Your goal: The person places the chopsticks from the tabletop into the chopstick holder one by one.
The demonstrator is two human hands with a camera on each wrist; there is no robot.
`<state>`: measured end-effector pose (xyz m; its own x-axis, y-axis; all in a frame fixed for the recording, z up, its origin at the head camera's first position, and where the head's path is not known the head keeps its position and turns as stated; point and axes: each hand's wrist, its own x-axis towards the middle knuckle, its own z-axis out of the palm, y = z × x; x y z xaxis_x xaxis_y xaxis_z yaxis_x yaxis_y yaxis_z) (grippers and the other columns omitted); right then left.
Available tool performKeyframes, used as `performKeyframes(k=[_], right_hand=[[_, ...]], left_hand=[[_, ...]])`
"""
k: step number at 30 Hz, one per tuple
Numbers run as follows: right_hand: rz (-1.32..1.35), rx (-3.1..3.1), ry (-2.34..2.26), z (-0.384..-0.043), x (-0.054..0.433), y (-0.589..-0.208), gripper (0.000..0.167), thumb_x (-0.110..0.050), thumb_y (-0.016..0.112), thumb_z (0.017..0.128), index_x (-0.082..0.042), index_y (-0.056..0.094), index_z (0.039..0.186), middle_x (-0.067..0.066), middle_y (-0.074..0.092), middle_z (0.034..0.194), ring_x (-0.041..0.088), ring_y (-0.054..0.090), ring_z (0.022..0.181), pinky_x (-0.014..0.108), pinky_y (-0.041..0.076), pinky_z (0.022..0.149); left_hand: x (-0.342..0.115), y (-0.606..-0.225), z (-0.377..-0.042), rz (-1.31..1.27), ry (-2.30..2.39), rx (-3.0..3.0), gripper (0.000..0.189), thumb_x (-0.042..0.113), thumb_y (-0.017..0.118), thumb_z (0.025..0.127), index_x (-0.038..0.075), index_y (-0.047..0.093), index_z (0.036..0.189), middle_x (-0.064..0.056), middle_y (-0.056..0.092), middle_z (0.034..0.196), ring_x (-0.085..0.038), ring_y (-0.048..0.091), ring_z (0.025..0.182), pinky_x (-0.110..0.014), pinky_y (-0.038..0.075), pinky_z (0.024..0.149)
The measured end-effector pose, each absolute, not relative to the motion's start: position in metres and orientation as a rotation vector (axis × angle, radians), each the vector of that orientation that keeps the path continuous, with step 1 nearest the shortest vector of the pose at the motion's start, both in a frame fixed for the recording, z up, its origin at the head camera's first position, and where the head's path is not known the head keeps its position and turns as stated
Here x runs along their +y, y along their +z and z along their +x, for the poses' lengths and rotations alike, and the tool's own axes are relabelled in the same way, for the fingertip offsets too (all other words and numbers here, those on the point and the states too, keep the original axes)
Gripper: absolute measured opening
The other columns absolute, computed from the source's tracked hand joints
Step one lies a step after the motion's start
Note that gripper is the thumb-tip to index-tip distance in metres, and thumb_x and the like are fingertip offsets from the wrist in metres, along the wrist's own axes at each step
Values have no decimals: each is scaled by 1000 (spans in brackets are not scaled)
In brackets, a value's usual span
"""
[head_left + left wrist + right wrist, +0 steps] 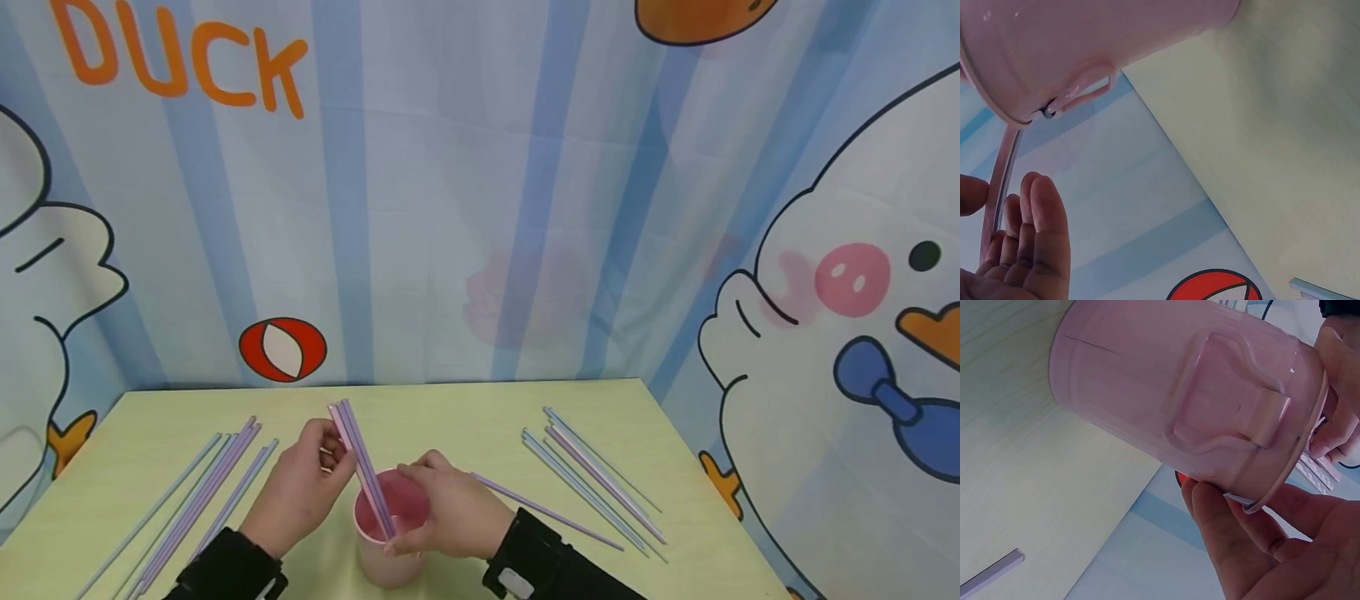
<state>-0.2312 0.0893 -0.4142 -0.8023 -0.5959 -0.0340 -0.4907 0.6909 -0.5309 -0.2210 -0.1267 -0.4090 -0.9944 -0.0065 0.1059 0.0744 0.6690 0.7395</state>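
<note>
My left hand pinches a small bundle of long, thin pink and purple sticks between thumb and fingers. Their lower ends are down inside a pink bucket, and the upper ends lean left above its rim. On the bucket's right side my right hand grips the rim, with thumb and fingers spread around it. A folded handle lies against the bucket's wall in the right wrist view. How many sticks the left hand holds is hard to tell.
Several blue, green and purple sticks lie left of the left hand. Another group of pastel sticks lies on the right. A single purple stick rests near the right wrist. The pale yellow table ends at a patterned curtain.
</note>
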Motion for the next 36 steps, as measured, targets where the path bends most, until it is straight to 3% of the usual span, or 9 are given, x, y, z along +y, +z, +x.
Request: performKeyframes(k=[16,21,26,30,36], right_hand=[[-911,2716,-749,-230,91,-413,86,-57,83,67,-16,55,136,-6,50,109,7,58,88,18,51,71],[-913,2724,-741,-230,90,-412,86,-57,83,67,-16,55,136,-6,51,109,7,58,89,18,51,71],[-893,2727,-729,-230,90,-412,85,-57,83,67,-17,55,137,-6,51,111,8,58,91,18,51,72],[-867,2726,-723,-230,89,-411,87,-58,83,66,-17,55,137,-7,50,111,7,57,92,20,52,72],[-860,2723,-728,-229,88,-411,85,-56,84,66,-18,55,136,-7,51,111,8,57,92,20,52,73]], left_hand=[[-128,-414,-219,-60,-1206,-2793,36,23,61,98,4,44,123,-7,55,97,-21,54,87,-34,55,78],[-136,-416,-218,-42,-1251,-2792,34,27,53,102,4,44,126,-7,57,98,-19,57,85,-31,55,73],[-159,-417,-224,-35,-1129,-2823,27,17,46,104,-1,48,123,-11,61,99,-20,59,83,-36,54,71],[-188,-427,-233,-64,-859,-2878,22,6,48,99,-7,54,116,-18,62,101,-27,59,83,-44,53,74],[-228,-456,-241,-75,-540,-2947,24,0,59,91,-12,60,111,-31,60,110,-48,55,107,-59,46,86]])
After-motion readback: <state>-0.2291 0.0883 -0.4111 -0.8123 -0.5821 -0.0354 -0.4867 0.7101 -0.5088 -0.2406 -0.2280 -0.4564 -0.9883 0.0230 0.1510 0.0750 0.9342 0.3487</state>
